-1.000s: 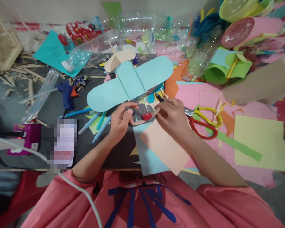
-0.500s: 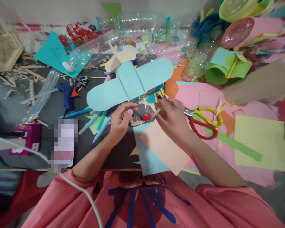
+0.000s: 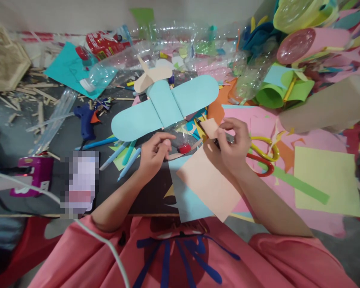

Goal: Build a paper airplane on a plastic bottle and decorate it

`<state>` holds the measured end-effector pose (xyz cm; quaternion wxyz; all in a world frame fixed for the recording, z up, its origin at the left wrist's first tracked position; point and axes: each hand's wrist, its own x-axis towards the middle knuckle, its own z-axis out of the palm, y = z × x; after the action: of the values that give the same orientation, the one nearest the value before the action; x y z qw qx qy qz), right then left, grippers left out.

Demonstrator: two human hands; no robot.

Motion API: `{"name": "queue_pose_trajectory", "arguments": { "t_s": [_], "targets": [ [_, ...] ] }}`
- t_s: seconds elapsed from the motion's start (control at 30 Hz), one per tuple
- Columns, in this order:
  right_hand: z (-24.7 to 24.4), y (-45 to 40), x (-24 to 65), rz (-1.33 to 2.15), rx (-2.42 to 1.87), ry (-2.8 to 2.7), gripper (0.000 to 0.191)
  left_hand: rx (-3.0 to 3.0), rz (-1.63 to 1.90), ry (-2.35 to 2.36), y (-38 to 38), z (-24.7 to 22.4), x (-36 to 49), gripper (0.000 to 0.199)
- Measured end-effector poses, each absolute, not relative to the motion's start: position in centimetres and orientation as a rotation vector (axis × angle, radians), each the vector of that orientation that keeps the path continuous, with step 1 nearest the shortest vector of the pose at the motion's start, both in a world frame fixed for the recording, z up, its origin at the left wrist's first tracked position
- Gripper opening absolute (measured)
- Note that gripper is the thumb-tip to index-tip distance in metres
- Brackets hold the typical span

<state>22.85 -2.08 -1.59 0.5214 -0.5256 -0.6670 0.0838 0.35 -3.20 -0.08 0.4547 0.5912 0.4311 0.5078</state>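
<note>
A small peach piece of paper or thin foam is pinched between the thumb and fingertips of my right hand, raised above the scissors. My left hand hovers beside the red bottle cap, index finger stretched out and the other fingers loosely bent. A curved peach strip passes by the cap, its left end close to my left fingertips; I cannot tell whether they touch. Beyond my hands lies a plastic-bottle airplane with a light blue wing and a peach propeller.
A peach sheet lies on a blue one in front of me. Blue pens, a blue glue gun and a phone are on the left. Pink and yellow sheets, a cardboard tube and clear bottles surround the workspace.
My right hand has moved away from the peach strip's right end, up and to the right, and now shows a small peach piece. My left hand has hardly moved.
</note>
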Motion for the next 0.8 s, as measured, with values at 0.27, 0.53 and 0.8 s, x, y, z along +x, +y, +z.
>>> {"name": "queue_pose_trajectory", "arguments": {
  "t_s": [0.27,0.53,0.8],
  "targets": [
    [-1.2,-3.9,20.7,0.053,-0.806,-1.832,0.039,1.811,1.177,0.593,-3.8,-0.8,1.3,0.067],
    [-0.8,-4.8,19.6,0.133,-0.782,-1.862,0.044,2.048,1.380,0.846,-3.1,-0.1,0.9,0.009],
    [-1.5,-3.9,20.6,0.470,-1.072,-1.564,0.023,1.608,1.615,1.188,-2.0,-0.8,0.0,0.008]
  ]
}}
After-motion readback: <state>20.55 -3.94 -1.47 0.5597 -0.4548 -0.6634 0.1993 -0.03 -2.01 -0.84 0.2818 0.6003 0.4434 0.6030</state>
